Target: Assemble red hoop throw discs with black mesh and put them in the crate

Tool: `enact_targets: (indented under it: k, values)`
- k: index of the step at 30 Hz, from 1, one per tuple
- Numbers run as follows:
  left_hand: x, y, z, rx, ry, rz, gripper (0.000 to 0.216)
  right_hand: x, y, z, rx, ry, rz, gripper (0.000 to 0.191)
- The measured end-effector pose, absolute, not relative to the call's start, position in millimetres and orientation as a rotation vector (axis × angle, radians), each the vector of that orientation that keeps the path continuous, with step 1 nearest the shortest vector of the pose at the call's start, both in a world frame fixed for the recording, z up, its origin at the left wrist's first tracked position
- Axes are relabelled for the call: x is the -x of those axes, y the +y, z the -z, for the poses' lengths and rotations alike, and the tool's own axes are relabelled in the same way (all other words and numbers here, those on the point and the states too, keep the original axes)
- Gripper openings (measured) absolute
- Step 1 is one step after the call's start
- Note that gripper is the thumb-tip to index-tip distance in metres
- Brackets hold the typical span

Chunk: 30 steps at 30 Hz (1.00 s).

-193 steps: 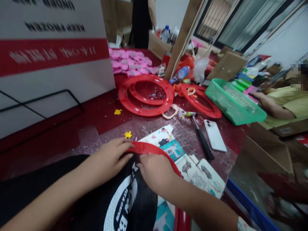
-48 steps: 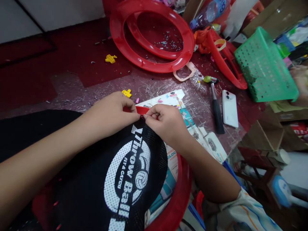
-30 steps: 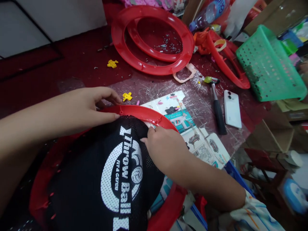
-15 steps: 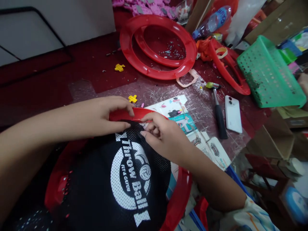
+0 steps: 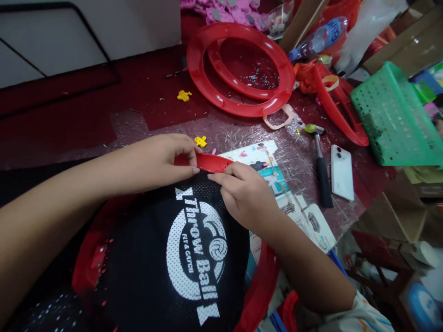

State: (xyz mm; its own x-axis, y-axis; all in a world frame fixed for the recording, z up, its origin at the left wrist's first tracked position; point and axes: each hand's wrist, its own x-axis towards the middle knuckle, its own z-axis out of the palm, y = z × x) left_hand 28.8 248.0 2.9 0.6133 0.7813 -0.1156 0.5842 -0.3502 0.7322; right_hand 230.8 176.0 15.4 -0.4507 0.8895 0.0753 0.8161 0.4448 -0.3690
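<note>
Cloth point(image 5: 138, 258), black with white "Throw Ball" lettering, lies across a red ring point(image 5: 261, 286). At the ring's far rim, the left hand point(image 5: 166, 157) has thumb and forefinger close together; the right hand point(image 5: 246, 196), fingers curled, touches the cloth's edge. Whether either pinches cannot be told. A hammer point(image 5: 323, 180) lies beside a phone point(image 5: 342, 173).

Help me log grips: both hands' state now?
Left hand: curled at red plastic ring; hold unclear.
Right hand: curled at black mesh sheet; hold unclear.
</note>
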Motion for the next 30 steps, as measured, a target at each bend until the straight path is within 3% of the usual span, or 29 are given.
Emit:
enact_targets:
  k: [8, 30]
  values:
    - [-32.8, 248.1, -5.4, -1.982, 1.225, -0.3, 0.023, -228.8, 178.8, -6.8, 1.397, -2.451, -0.188, 0.04]
    - [-28.1, 252.2, 2.4, -1.881, 1.251, -0.264, 0.021, -229.2, 181.7, 1.7, 1.385, -2.457, -0.197, 0.039]
